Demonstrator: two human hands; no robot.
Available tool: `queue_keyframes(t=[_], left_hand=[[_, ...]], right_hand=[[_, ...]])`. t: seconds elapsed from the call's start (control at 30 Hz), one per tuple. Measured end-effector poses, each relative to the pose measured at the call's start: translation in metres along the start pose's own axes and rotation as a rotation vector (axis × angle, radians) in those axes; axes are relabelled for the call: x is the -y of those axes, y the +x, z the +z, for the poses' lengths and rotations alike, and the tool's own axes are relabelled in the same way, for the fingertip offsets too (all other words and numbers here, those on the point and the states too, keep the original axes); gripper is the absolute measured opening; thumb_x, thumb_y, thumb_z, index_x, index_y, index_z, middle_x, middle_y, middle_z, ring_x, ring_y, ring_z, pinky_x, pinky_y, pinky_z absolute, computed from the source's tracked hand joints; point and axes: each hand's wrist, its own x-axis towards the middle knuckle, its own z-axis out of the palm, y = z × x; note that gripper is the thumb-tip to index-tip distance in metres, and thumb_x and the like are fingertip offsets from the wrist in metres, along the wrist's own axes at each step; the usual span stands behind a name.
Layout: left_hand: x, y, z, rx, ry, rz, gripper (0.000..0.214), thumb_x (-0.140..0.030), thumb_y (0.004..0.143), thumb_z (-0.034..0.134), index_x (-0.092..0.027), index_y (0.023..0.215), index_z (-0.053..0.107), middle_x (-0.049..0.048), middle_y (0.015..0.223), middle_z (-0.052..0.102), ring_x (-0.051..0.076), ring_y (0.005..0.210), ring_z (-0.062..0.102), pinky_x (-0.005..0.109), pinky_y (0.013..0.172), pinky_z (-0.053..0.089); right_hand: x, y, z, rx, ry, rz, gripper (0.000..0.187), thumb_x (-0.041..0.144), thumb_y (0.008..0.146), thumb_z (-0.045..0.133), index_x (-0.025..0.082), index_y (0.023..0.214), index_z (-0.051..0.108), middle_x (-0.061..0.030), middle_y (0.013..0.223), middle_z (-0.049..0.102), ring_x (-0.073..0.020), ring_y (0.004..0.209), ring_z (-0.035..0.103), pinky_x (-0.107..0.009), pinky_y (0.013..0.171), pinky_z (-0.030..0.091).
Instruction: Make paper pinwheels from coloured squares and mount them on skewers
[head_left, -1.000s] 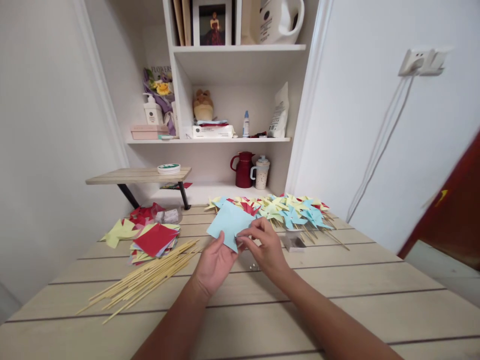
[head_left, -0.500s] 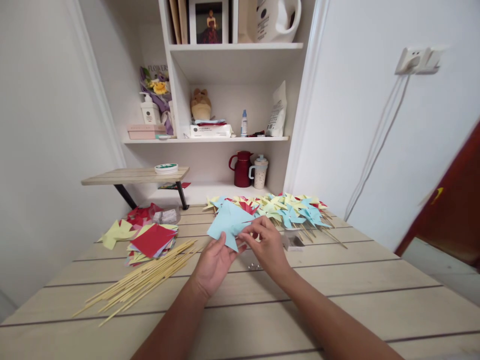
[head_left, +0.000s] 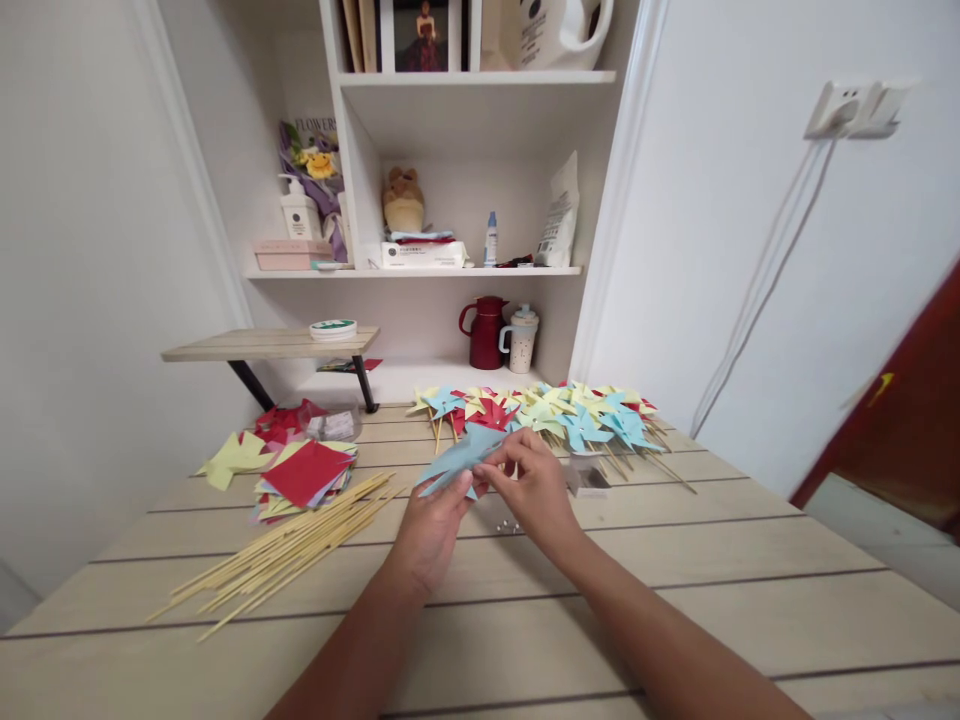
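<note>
Blue paper [head_left: 459,462]: held between both hands over the middle of the table [head_left: 720,640], tilted and bent!
Left hand [head_left: 431,527]: gripping its near side, thumb on top.
Right hand [head_left: 534,487]: fingertips pinching its right side.
Sticks [head_left: 289,555]: spread loosely, left.
Pinwheels [head_left: 583,428]: heaped far right.

And there it is, one word comes through clearly: "FLOWERS", in dark capitals on the pale backing [head_left: 315,125] behind the bouquet [head_left: 320,166]! Over to the pump bottle [head_left: 301,217], the white box [head_left: 424,256], the big jug [head_left: 546,38]: each carries a dark round mark, with print too small to read. The leaning bag [head_left: 557,222]? Lettering there, also illegible.
</note>
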Motion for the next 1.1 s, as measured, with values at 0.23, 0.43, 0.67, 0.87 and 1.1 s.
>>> queue_keyframes(t=[0.23,0.43,0.67,0.87,1.1], left_hand=[[-0.007,-0.011,0.005,-0.188,-0.043,0.022,0.046,-0.016,0.074,0.080,-0.022,0.117,0.068,0.0066,0.108,0.075,0.023,0.098,0.070,0.033,0.083,0.053],[-0.028,-0.009,-0.011,-0.347,-0.022,0.042,0.043,-0.009,0.069,0.081,-0.020,0.109,0.069,0.0050,0.102,0.076,0.019,0.080,0.073,0.024,0.063,0.053],[-0.033,-0.006,-0.029,-0.408,0.239,-0.036,0.028,-0.018,0.062,0.086,-0.017,0.087,0.073,0.0033,0.080,0.076,0.018,0.068,0.071,0.026,0.062,0.051],[-0.036,0.000,-0.013,-0.162,0.439,-0.156,0.023,-0.024,0.062,0.085,-0.015,0.080,0.075,0.0078,0.075,0.076,0.020,0.063,0.068,0.027,0.059,0.046],[-0.041,0.011,0.008,-0.050,0.684,-0.198,0.013,-0.026,0.066,0.080,-0.015,0.065,0.073,0.0070,0.058,0.071,0.017,0.053,0.062,0.026,0.057,0.042]], right_hand=[[0.009,-0.004,0.003,0.036,0.018,-0.055,0.016,0.029,0.080,0.075,0.021,0.068,0.069,-0.0014,0.074,0.053,-0.0158,0.065,0.050,-0.029,0.058,0.045],[-0.001,0.001,-0.007,-0.020,-0.046,-0.074,0.021,0.035,0.083,0.072,0.025,0.102,0.071,-0.0053,0.097,0.055,-0.0201,0.084,0.058,-0.038,0.079,0.051],[-0.014,0.013,-0.019,0.153,0.183,0.176,0.044,0.047,0.088,0.062,0.028,0.127,0.059,-0.0102,0.128,0.060,-0.0280,0.119,0.057,-0.050,0.100,0.046],[-0.017,0.017,-0.023,0.250,0.386,0.363,0.075,0.042,0.075,0.077,0.026,0.141,0.046,-0.0142,0.127,0.063,-0.0285,0.116,0.061,-0.048,0.091,0.052],[-0.015,0.020,-0.036,0.480,0.618,0.497,0.033,0.034,0.070,0.079,0.019,0.098,0.070,-0.0063,0.101,0.073,-0.0191,0.086,0.066,-0.034,0.078,0.052]])
